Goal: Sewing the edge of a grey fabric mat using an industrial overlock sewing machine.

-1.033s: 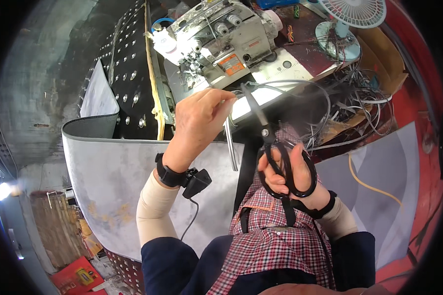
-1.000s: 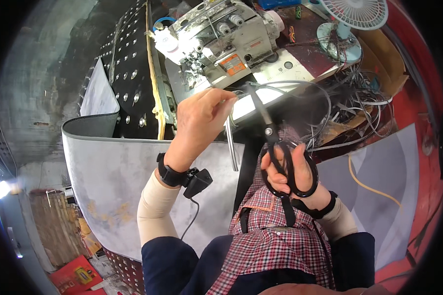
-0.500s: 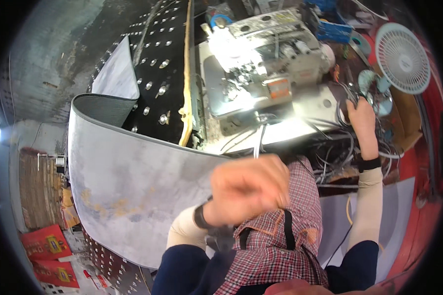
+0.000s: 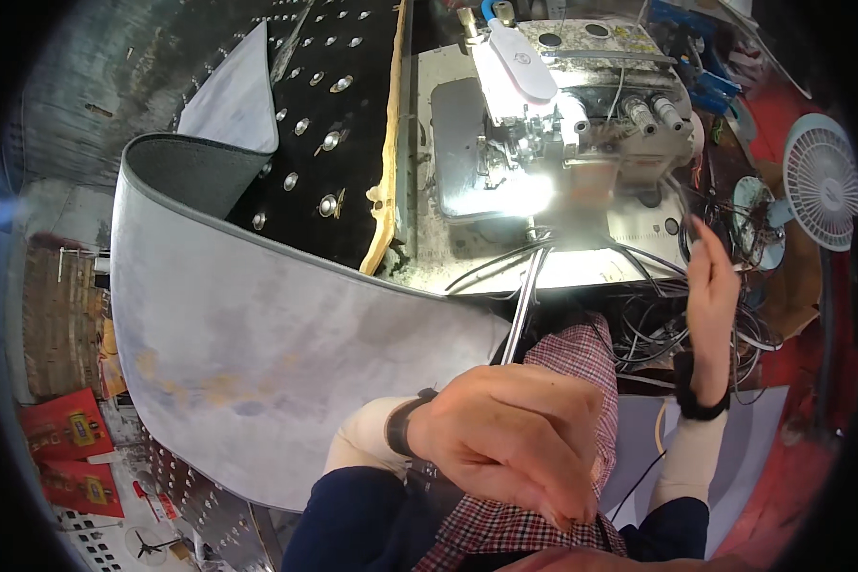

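Observation:
My left hand point(image 4: 510, 434) hangs above my checked apron point(image 4: 567, 367), fingers curled and pressed together. Whatever it may hold is hidden or too small to see. My right hand point(image 4: 713, 291) is raised at the front right corner of an overlock sewing machine point(image 4: 601, 143), closed on a thin dark tool point(image 4: 681, 198). That tool is blurred, so its kind does not show. The machine's lamp brightly lights the needle area. Left of my lap, a long grey mat point(image 4: 229, 334) with a bound dark edge curves down off the black table.
The black table point(image 4: 305, 195) with shiny metal studs lies left of the machine, edged by a yellowish strip point(image 4: 388, 162). Tangled cables point(image 4: 653, 329) hang below the machine's right side. A small fan point(image 4: 823, 181) stands at the right. Red packets point(image 4: 67, 424) lie lower left.
My left hand has moved down and toward me, still closed. The right hand has dropped slightly from the machine's corner, now with the thin tool showing. The view has shifted somewhat.

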Tool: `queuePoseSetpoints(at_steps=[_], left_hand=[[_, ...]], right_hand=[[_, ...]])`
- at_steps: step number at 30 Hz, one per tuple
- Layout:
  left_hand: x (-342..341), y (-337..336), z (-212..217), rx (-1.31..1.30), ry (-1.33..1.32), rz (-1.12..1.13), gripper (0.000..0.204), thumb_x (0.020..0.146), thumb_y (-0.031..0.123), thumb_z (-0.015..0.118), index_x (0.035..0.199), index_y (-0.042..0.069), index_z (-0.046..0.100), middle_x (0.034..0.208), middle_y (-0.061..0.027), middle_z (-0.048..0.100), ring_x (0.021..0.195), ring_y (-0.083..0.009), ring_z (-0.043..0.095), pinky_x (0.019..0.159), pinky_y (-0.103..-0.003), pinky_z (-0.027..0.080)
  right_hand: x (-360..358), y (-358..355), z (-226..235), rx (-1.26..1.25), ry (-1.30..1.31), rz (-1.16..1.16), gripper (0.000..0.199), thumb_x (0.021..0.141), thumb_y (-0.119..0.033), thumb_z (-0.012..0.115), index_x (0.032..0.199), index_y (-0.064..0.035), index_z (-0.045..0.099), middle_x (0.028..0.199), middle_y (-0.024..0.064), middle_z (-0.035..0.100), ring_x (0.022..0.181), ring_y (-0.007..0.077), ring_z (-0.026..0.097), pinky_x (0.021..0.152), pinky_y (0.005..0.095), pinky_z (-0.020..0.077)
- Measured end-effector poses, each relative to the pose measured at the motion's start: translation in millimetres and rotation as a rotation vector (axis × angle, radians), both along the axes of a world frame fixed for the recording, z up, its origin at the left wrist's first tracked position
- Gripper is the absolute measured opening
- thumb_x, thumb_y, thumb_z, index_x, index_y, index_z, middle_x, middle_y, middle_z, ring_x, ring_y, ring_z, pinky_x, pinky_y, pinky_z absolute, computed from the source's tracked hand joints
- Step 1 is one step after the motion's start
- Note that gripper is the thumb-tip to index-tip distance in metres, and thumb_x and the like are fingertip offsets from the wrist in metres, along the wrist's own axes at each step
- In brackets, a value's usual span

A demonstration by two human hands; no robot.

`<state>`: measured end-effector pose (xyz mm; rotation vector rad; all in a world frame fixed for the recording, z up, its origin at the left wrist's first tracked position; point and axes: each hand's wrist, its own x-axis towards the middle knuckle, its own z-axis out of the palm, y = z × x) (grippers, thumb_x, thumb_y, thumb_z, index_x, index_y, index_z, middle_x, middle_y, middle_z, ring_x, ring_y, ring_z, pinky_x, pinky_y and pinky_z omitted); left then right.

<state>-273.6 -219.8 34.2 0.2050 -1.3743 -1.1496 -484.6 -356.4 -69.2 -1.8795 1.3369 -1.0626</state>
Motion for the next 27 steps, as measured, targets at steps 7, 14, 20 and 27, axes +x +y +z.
queuePoseSetpoints(at_steps=[7,14,20,27], left_hand=[[-7,-1,-29,0.474,0.189,0.572,0.014,0.097,0.019,0.046,0.088,0.009,0.048,0.065,0.0012,0.039,0.056,-0.0088,0.034,0.050,-0.020,0.029],[4,-24,-67,0.778,0.600,0.391,0.012,0.096,0.021,0.050,0.088,0.012,0.049,0.056,0.0052,0.033,0.049,-0.0041,0.028,0.042,-0.019,0.023],[7,-27,-60,0.853,0.755,0.234,0.015,0.095,0.024,0.051,0.086,0.013,0.049,0.056,0.0074,0.033,0.048,-0.0029,0.025,0.041,-0.018,0.020],[13,-36,-76,0.806,0.757,0.188,0.015,0.094,0.026,0.053,0.087,0.013,0.049,0.059,0.0071,0.037,0.051,-0.0035,0.029,0.043,-0.018,0.022]], right_hand=[[20,97,47,-0.066,-0.264,0.375,0.023,0.080,0.007,0.055,0.103,0.0015,0.055,0.067,0.0032,0.053,0.055,0.0108,0.050,0.053,0.0229,0.0413],[47,109,70,-0.461,0.071,0.517,0.034,0.066,0.011,0.066,0.098,0.0013,0.063,0.062,0.0075,0.055,0.048,0.0203,0.051,0.045,0.0302,0.0395],[61,113,67,-0.346,-0.183,0.631,0.032,0.068,0.011,0.066,0.099,0.0016,0.065,0.076,0.0095,0.064,0.071,0.0204,0.065,0.063,0.0259,0.0524],[79,103,59,-0.204,-0.201,0.492,0.025,0.074,0.007,0.064,0.099,0.0032,0.063,0.095,0.0154,0.065,0.084,0.0217,0.065,0.076,0.0297,0.0518]])
